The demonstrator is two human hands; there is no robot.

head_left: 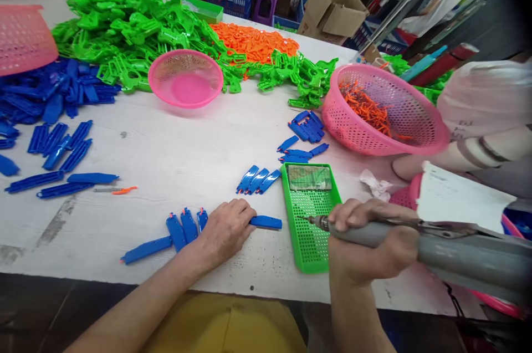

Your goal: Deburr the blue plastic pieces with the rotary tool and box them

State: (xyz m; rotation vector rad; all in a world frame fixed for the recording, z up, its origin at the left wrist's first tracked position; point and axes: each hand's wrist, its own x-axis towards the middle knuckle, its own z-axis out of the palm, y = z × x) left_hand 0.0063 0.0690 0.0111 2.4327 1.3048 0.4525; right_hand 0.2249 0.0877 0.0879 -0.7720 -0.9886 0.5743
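Item: white desk [174, 159], assembly station, head view.

Left hand [226, 228]: palm down, fingers loosely curled, pressing on a blue part [266, 223] that pokes out to its right; three more blue parts [185, 226] lie just beside the wrist.

Right hand [369, 242]: fist wrapped around a grey driver [415, 245], its bit tip [305, 219] over the green tray [310, 247], aimed toward the left hand.

Nearby: small pink bowl [185, 77], green heap [133, 26], orange pile [253, 41], pink basket [382, 112] holding orange pieces; another person's arm [469, 153] at right.

Risks, judged: the bit lies close to the left fingertips, so a slip could jab them; the blue part, held only by downward pressure, could skid; the driver's bulk could nudge the tray.
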